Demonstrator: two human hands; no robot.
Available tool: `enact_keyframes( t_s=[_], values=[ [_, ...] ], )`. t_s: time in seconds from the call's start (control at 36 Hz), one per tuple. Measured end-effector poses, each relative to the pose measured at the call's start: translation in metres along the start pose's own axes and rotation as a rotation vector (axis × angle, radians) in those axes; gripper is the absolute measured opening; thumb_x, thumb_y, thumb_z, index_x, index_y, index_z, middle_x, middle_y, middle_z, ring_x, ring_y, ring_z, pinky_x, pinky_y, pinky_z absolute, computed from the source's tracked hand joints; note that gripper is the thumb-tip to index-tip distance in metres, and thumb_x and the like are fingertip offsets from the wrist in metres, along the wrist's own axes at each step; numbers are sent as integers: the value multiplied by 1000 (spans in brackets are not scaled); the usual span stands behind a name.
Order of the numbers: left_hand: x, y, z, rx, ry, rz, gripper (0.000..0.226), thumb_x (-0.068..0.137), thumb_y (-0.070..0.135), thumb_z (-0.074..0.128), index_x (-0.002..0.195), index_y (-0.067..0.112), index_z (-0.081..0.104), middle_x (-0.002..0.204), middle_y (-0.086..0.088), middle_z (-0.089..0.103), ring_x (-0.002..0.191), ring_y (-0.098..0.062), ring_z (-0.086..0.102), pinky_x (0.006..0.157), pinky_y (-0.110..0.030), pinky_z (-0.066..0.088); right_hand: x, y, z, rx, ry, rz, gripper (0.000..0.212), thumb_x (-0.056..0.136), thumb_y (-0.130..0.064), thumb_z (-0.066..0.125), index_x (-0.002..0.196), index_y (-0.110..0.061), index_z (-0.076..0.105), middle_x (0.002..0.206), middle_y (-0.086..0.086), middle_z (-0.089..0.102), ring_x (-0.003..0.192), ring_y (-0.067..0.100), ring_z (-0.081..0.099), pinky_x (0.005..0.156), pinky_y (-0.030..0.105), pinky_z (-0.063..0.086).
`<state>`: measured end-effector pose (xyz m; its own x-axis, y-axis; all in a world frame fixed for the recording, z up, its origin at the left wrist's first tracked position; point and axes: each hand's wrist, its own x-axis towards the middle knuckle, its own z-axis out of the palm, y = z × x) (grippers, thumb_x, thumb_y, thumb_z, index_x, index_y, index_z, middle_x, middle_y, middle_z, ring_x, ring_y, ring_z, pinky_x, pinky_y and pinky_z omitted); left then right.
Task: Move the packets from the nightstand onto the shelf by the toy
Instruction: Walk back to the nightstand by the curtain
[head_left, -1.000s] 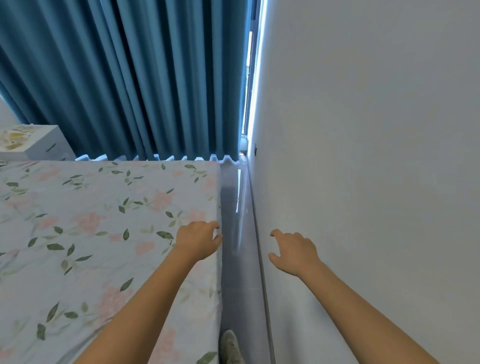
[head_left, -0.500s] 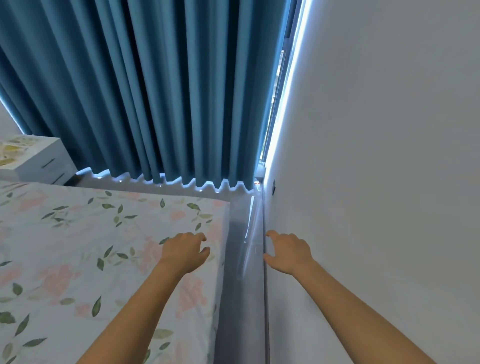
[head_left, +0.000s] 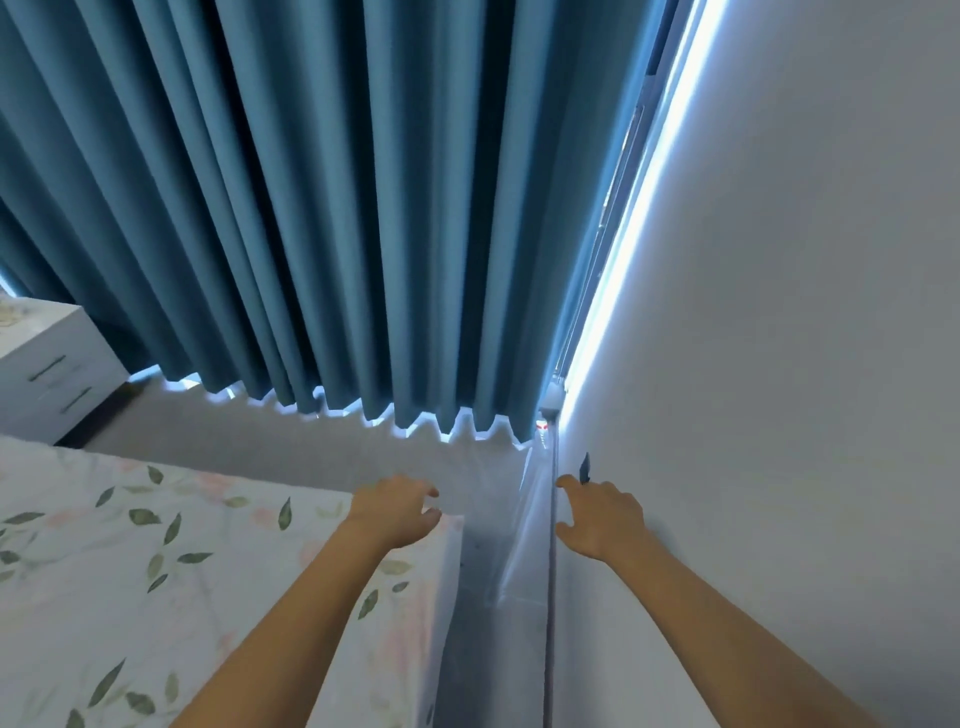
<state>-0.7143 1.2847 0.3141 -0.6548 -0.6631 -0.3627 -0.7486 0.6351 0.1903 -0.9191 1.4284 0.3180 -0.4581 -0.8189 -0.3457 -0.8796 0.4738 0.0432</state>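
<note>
A white nightstand (head_left: 49, 374) with two drawers stands at the far left, beyond the bed; something pale lies on its top at the frame edge, too cut off to identify. No packets, shelf or toy show clearly. My left hand (head_left: 392, 512) hangs over the bed's far corner, fingers loosely curled and holding nothing. My right hand (head_left: 600, 522) is out beside the wall, fingers apart and empty.
A bed (head_left: 156, 582) with a floral leaf-print cover fills the lower left. Blue curtains (head_left: 322, 208) hang across the far side. A white wall (head_left: 779, 364) runs along the right, with a narrow strip of grey floor (head_left: 493, 623) between bed and wall.
The view has advanced along the gap toward the curtains and tilted up; the bed has slid lower in the frame and the nightstand looks closer. Both hands stay empty.
</note>
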Motion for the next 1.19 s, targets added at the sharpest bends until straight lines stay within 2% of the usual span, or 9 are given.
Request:
enact_keyframes(
  t_s=[0.28, 0.36, 0.42, 0.47, 0.64, 0.75, 0.89, 0.97, 1.19],
  values=[
    [163, -5, -80, 22, 11, -20, 43, 94, 45, 42, 135, 30, 47, 138, 6, 51, 124, -21, 49, 98, -35, 37, 156, 19, -72, 62, 11, -17, 57, 93, -45, 45, 143, -26, 28, 122, 3, 58, 117, 24, 51, 89, 34, 43],
    [211, -15, -98, -12, 32, -43, 41, 93, 44, 43, 130, 28, 47, 127, 5, 58, 120, -22, 52, 88, -33, 38, 206, 18, -88, 59, 5, -32, 60, 92, -46, 45, 145, -25, 27, 124, 3, 58, 117, 24, 51, 90, 34, 44],
    [246, -28, -108, -34, 22, -72, 38, 93, 42, 43, 128, 28, 49, 125, 3, 59, 118, -22, 52, 86, -34, 41, 244, 15, -97, 66, -10, -41, 60, 91, -45, 47, 144, -26, 27, 125, 3, 58, 120, 24, 50, 92, 35, 44],
    [282, -45, -118, -35, 21, -104, 38, 92, 41, 43, 129, 30, 50, 124, 2, 57, 117, -21, 51, 91, -35, 42, 288, 11, -108, 75, -11, -51, 59, 90, -44, 50, 143, -26, 29, 125, 2, 58, 122, 24, 49, 93, 35, 44],
    [398, -109, -160, -119, 82, -215, 42, 93, 45, 43, 132, 32, 48, 125, 4, 57, 119, -22, 49, 91, -35, 39, 439, -15, -160, 20, 37, -138, 57, 88, -40, 52, 140, -27, 32, 112, 0, 62, 114, 23, 50, 85, 33, 45],
    [457, -156, -192, -145, 109, -320, 41, 93, 41, 42, 133, 30, 48, 125, 2, 57, 120, -23, 47, 93, -34, 38, 534, -54, -201, -52, 19, -245, 60, 89, -45, 52, 141, -28, 30, 116, 2, 61, 117, 23, 50, 88, 34, 44],
    [498, -219, -225, -168, 79, -453, 43, 94, 43, 42, 136, 32, 44, 136, 4, 52, 128, -22, 45, 100, -35, 36, 622, -124, -239, -91, -10, -408, 60, 88, -46, 52, 141, -27, 31, 120, 2, 60, 118, 23, 49, 91, 34, 43],
    [512, -259, -242, -191, 106, -534, 42, 94, 44, 40, 134, 33, 45, 134, 5, 54, 126, -22, 47, 98, -34, 37, 662, -172, -255, -118, -13, -508, 56, 88, -45, 52, 138, -26, 34, 118, 1, 60, 116, 23, 51, 86, 33, 45],
    [522, -374, -273, -275, 116, -760, 46, 96, 46, 36, 141, 33, 37, 133, 0, 55, 124, -24, 47, 97, -36, 38, 754, -319, -294, -221, 11, -788, 55, 88, -43, 51, 137, -25, 35, 120, 1, 61, 116, 27, 50, 88, 36, 42]
  ],
)
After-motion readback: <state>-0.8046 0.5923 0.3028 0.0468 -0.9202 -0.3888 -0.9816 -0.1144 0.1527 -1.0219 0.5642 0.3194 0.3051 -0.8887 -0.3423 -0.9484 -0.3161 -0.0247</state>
